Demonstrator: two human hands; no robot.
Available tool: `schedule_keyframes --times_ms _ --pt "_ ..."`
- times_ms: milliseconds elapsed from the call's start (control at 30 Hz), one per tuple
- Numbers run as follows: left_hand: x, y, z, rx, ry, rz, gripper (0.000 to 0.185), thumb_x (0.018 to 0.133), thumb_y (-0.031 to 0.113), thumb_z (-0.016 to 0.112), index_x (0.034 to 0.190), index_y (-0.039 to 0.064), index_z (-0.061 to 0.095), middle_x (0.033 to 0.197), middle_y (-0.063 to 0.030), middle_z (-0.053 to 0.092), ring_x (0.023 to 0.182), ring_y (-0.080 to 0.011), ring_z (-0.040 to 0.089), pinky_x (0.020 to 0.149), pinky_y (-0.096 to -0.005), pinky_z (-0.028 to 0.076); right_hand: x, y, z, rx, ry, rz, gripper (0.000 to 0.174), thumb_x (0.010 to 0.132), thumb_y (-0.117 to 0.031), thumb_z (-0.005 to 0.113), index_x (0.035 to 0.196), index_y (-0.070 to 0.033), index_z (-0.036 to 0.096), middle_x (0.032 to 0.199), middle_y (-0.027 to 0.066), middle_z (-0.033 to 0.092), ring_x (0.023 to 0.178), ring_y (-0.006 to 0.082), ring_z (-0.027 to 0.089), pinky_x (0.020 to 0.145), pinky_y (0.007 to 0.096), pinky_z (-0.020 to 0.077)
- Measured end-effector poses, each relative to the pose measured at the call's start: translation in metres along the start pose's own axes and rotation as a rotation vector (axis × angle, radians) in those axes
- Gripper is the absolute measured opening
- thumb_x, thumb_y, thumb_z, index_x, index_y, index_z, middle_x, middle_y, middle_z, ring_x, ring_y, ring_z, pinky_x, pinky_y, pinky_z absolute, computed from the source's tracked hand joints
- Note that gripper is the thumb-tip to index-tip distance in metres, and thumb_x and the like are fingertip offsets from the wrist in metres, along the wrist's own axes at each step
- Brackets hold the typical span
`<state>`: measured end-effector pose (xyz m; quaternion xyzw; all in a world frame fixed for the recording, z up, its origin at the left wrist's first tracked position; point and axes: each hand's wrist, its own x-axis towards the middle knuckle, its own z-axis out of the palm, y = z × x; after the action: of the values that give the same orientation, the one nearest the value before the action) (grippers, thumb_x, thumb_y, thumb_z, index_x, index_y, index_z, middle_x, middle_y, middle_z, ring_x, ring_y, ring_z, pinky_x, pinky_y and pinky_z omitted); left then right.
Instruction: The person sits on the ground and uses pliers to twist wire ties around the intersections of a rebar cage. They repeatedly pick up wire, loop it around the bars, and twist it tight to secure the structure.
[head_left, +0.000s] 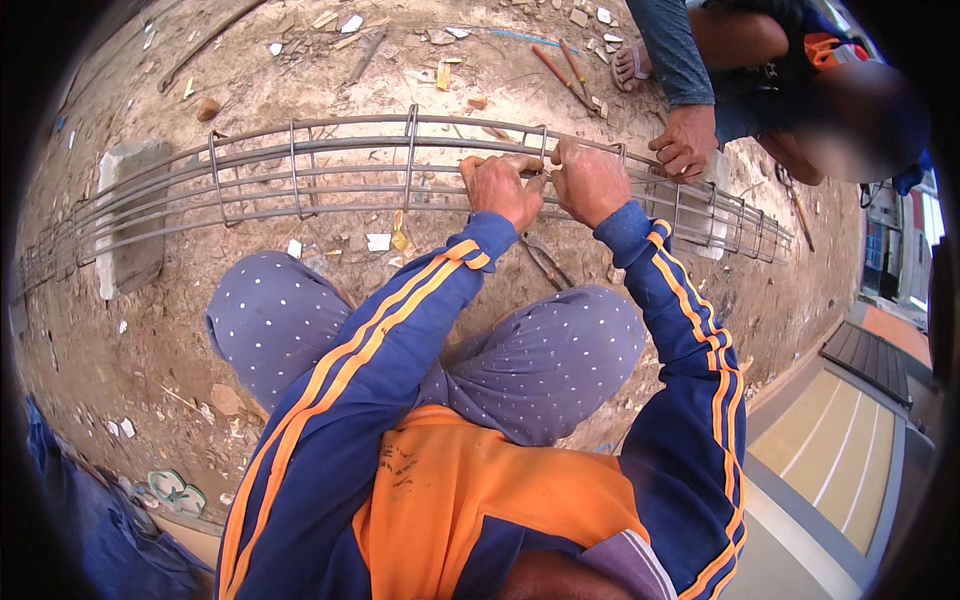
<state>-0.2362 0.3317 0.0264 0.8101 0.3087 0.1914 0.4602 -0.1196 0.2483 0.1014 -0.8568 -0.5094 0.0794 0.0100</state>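
Note:
A long reinforcing-steel cage (315, 180) of parallel bars and rectangular stirrups runs across the view before my knees. My left hand (504, 189) grips the cage beside a stirrup (544, 142), its thumb and index finger pointing right. Just to the right, my right hand (592, 182) is closed over the upper bars with its fingers curled down. The two hands nearly meet at that stirrup. Whether a thin tie wire lies between the fingers is hidden. A pair of pincers (547, 262) lies on the dirt below my hands, its handles towards my right knee.
Concrete blocks (131, 225) (709, 217) prop the cage at both sides. A co-worker's hand (684, 146) rests on its right part. Red-handled pincers (562, 79) and tile shards (351, 24) lie beyond the cage. Flip-flops (176, 491) lie at lower left.

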Motion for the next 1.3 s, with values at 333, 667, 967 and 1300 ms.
schedule_keyframes --times_ms 333,667,967,1300 --pt "0.001 -0.005 -0.006 0.039 -0.062 0.058 0.022 0.079 0.026 0.074 0.098 0.017 0.079 0.086 -0.0103 0.073 0.088 -0.0246 0.065 0.095 -0.0387 0.032 -0.008 0.012 -0.002 0.51 -0.175 0.03 0.025 0.074 -0.008 0.073 0.094 0.001 0.059 0.066 0.0097 0.064 0.061 0.016 0.062 0.059 0.032 0.0491" --pt "0.002 -0.012 -0.008 0.056 -0.104 0.095 0.02 0.081 0.029 0.073 0.097 0.019 0.079 0.091 -0.0091 0.074 0.09 -0.0246 0.066 0.096 -0.0405 0.03 -0.06 -0.02 -0.029 0.543 0.278 -0.253 0.023 0.078 -0.017 0.078 0.091 -0.003 0.064 0.081 0.0108 0.07 0.073 0.0279 0.068 0.068 0.0344 0.0537" --pt "0.028 -0.005 -0.02 0.31 -0.41 0.064 0.035 0.082 0.026 0.074 0.112 0.009 0.072 0.102 -0.0122 0.074 0.099 -0.0303 0.069 0.09 -0.0427 0.051 -0.17 0.048 0.195 0.046 -0.265 0.21 0.078 0.076 -0.034 0.083 0.139 -0.004 0.047 0.12 0.0198 0.059 0.107 0.0375 0.06 0.091 0.0478 0.0503" --pt "0.034 -0.011 -0.019 0.226 -0.349 0.209 0.039 0.078 0.015 0.076 0.115 0.015 0.066 0.091 -0.0169 0.07 0.091 -0.0384 0.068 0.076 -0.0467 0.054 -0.154 0.052 0.242 -0.04 -0.314 0.27 0.086 0.074 -0.011 0.072 0.15 -0.008 0.031 0.123 0.024 0.05 0.115 0.0431 0.053 0.094 0.049 0.0491"
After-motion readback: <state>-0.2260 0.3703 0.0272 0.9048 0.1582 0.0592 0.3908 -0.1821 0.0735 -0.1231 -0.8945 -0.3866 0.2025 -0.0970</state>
